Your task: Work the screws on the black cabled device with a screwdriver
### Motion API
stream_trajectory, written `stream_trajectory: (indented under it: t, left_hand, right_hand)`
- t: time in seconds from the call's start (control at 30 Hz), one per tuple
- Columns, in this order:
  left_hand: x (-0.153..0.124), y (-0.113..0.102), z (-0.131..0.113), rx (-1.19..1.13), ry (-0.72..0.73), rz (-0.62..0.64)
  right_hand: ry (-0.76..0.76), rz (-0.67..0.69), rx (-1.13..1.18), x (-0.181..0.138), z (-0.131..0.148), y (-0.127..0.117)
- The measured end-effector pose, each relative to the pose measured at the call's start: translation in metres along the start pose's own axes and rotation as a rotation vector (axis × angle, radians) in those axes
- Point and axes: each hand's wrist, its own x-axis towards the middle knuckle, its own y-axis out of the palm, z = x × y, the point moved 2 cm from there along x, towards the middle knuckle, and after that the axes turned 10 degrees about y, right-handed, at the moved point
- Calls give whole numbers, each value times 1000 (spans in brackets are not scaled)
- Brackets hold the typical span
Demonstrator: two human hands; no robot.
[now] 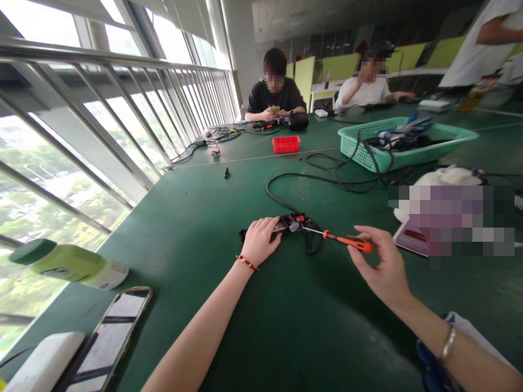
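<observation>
My left hand (260, 239) is closed over a small black device (291, 224) lying on the green table (229, 305), pinning it down. My right hand (379, 264) pinches an orange-handled screwdriver (347, 240). Its metal tip reaches left into the device's exposed inside. A black cable (281, 188) runs from the device toward the far side of the table and loops there.
A phone (112, 337), a white object (43, 362) and a lying green-capped bottle (67, 264) sit near left. A red tray (286, 144) and a teal basket (404, 155) of cables stand further off. Two seated people and a standing one are at the far end.
</observation>
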Motion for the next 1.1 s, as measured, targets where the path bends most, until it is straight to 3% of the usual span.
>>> stream_trajectory:
  t: [0.07, 0.27, 0.43, 0.63, 0.83, 1.0, 1.1]
  left_hand:
    - [0, 0, 0, 1, 1, -6]
    - [0, 1, 0, -2, -2, -8]
    - [-1, 2, 0, -12, -1, -9]
    - [-1, 2, 0, -11, 1, -4]
    - [-1, 4, -1, 14, 16, -1]
    - [0, 4, -2, 49, 24, 10]
    - [0, 5, -3, 84, 31, 30]
  right_hand:
    - [-27, -46, 21, 0, 2, -1]
    - [73, 89, -8, 1, 3, 2]
    - [-47, -50, 47, 0, 2, 1]
    - [65, 112, -8, -2, 3, 4]
    - [-44, -54, 52, -2, 7, 3]
    - [189, 137, 88, -3, 3, 7]
    - [191, 94, 125, -1, 0, 5]
